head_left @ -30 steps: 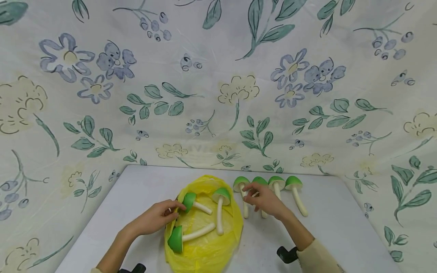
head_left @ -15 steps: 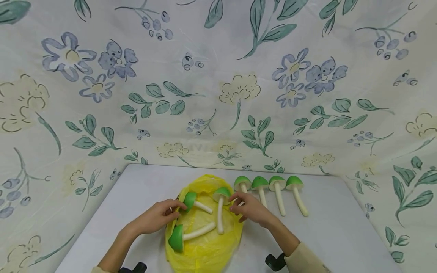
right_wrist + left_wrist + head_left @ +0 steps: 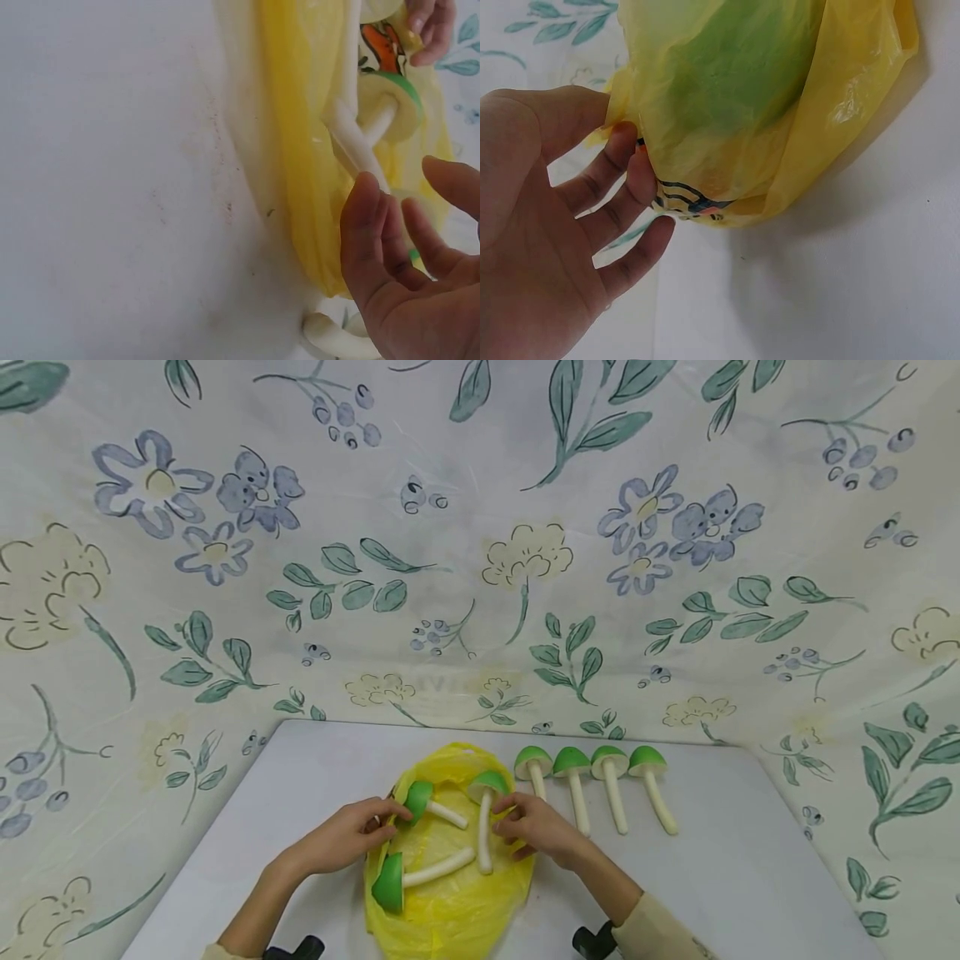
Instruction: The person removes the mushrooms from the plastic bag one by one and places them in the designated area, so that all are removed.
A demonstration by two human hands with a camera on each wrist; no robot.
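Observation:
A yellow plastic bag (image 3: 465,914) lies spread on the table with three green-capped toy mushrooms on it. My left hand (image 3: 348,835) pinches the bag's left edge between thumb and fingers, beside one mushroom's green cap (image 3: 417,802). In the left wrist view, the bag's rim (image 3: 622,105) runs between thumb and fingertips. My right hand (image 3: 536,831) hovers over the bag's right edge, next to the upright-lying mushroom (image 3: 484,835). Its fingers are loosely bent and spread from the thumb, nothing between them in the right wrist view. A third mushroom (image 3: 435,868) lies nearest me.
Several more green-capped mushrooms (image 3: 611,777) lie in a row at the back right of the white table (image 3: 735,877), stems toward me. A floral cloth (image 3: 465,543) hangs behind and at the sides. Dark wrist devices (image 3: 595,941) sit below the forearms.
My right hand has moved left from over the row of mushrooms to the bag's right edge. The left hand stays at the bag's left edge, and the mushrooms lie as before.

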